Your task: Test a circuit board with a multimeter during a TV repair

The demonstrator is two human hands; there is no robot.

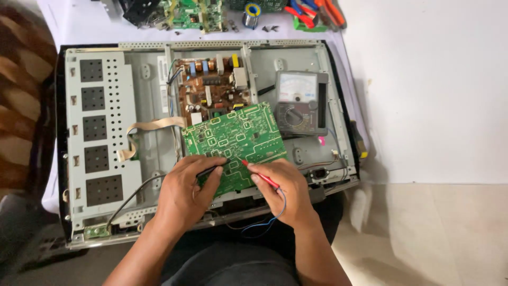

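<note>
An opened flat-panel chassis [153,79] lies back-up and fills most of the view, its grey metal frame bare and its black bezel showing round the edge. At nine o'clock on it sits a perforated metal shield plate [100,132] with a column of dark square vent patches. Near the centre, toward twelve o'clock, a brown power board [209,85] is mounted in the frame, crowded with coils and capacitors. Just below it, tilted and resting loose on the frame, is a green circuit board [238,140], solder side up. At two o'clock from that board an analogue multimeter [301,103] lies face-up on the chassis, touching the board's upper right corner. A beige ribbon cable [153,127] runs from the shield plate toward the green board.

The left hand [185,193], at six o'clock, is closed round a black probe [210,170], whose tip rests on the green board's lower edge. The right hand [286,188], just beside it at five o'clock, pinches a red probe [260,173], whose point touches the same board close to the black one. Thin leads [264,222] loop below the wrists.

Beyond the chassis at twelve o'clock, spare boards [193,13], a solder spool [252,13] and red-handled pliers [312,13] lie on the surface.
</note>
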